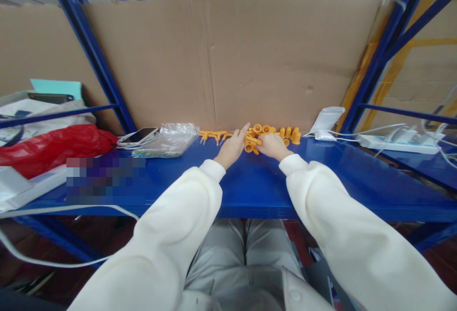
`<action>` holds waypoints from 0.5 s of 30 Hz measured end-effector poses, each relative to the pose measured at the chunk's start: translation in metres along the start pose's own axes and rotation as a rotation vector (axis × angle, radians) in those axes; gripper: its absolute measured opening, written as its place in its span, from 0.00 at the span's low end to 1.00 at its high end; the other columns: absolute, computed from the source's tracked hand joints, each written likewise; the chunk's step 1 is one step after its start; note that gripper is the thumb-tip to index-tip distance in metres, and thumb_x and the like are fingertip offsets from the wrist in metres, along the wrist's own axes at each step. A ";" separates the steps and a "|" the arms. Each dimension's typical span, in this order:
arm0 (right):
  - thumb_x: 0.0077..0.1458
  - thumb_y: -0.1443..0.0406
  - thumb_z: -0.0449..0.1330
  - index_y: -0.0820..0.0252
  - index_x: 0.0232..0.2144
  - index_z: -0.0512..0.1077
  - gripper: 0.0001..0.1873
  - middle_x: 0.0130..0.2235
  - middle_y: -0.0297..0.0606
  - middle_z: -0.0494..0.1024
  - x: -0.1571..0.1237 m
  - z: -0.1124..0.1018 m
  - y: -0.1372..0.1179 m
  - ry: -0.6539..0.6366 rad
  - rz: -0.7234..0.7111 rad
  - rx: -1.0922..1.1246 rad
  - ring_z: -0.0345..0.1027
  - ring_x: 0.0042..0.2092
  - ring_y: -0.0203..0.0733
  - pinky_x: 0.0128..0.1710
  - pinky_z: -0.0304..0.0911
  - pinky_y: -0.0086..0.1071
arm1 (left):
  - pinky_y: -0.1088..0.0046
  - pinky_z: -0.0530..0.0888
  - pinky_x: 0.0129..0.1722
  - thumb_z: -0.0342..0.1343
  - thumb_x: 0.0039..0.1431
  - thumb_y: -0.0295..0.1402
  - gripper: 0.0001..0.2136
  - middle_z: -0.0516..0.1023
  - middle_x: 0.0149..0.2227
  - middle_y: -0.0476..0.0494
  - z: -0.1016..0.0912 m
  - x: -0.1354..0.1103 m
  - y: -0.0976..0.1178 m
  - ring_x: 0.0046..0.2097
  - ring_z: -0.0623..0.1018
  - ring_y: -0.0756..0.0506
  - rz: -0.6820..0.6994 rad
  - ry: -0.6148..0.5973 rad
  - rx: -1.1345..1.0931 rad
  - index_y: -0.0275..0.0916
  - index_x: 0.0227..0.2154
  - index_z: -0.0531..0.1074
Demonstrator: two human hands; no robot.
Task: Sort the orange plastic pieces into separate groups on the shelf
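Several small orange plastic parts [290, 133] lie in a pile on the blue shelf [250, 187], against the cardboard back wall. More orange parts with screws [213, 135] lie to the left of the pile. My left hand [233, 148] rests on the shelf beside them, index finger stretched toward the pile. My right hand [272, 146] is closed on an orange part [251, 145] at the pile's near edge. Both arms wear white sleeves.
A clear plastic bag [170, 139] and a phone [140, 135] lie left of the parts, with a red bag [53, 147] further left. A white charger with cables [325, 125] and a power strip [400, 142] sit right. Blue rack posts [378, 59] flank the shelf.
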State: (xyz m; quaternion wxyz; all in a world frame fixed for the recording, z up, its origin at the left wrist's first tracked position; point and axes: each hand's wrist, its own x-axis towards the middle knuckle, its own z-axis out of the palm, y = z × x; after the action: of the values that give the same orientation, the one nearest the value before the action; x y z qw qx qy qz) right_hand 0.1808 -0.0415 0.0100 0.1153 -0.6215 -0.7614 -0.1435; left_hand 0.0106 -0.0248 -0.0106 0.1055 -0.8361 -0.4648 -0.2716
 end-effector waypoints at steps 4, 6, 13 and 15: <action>0.65 0.61 0.52 0.64 0.49 0.79 0.20 0.44 0.55 0.83 0.000 -0.001 -0.002 0.016 -0.013 0.005 0.77 0.49 0.57 0.48 0.67 0.44 | 0.70 0.78 0.42 0.43 0.67 0.26 0.33 0.71 0.55 0.35 -0.005 -0.002 0.012 0.43 0.81 0.43 -0.100 -0.040 0.203 0.45 0.73 0.45; 0.64 0.61 0.52 0.65 0.49 0.79 0.20 0.43 0.55 0.83 -0.001 -0.001 -0.003 0.015 -0.017 0.002 0.77 0.49 0.57 0.48 0.67 0.44 | 0.71 0.78 0.41 0.43 0.67 0.26 0.34 0.71 0.54 0.35 -0.004 -0.001 0.015 0.43 0.81 0.43 -0.133 -0.041 0.259 0.46 0.73 0.43; 0.64 0.60 0.52 0.64 0.48 0.80 0.21 0.43 0.53 0.84 0.001 0.004 -0.006 0.008 -0.032 0.014 0.77 0.47 0.56 0.45 0.67 0.42 | 0.68 0.79 0.43 0.40 0.67 0.25 0.32 0.72 0.54 0.32 -0.002 0.001 0.017 0.44 0.82 0.42 -0.207 -0.089 0.279 0.43 0.73 0.45; 0.64 0.61 0.52 0.64 0.48 0.80 0.21 0.44 0.53 0.84 0.002 0.005 -0.006 0.005 -0.037 0.007 0.77 0.48 0.56 0.45 0.67 0.40 | 0.67 0.79 0.44 0.39 0.67 0.25 0.31 0.72 0.55 0.30 -0.002 0.002 0.017 0.46 0.82 0.41 -0.215 -0.108 0.270 0.41 0.73 0.46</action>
State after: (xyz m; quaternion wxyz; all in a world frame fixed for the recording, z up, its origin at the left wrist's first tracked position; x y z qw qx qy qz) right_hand 0.1744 -0.0392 0.0052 0.1167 -0.6067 -0.7730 -0.1442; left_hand 0.0248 -0.0337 -0.0065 0.1624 -0.7732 -0.5887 -0.1711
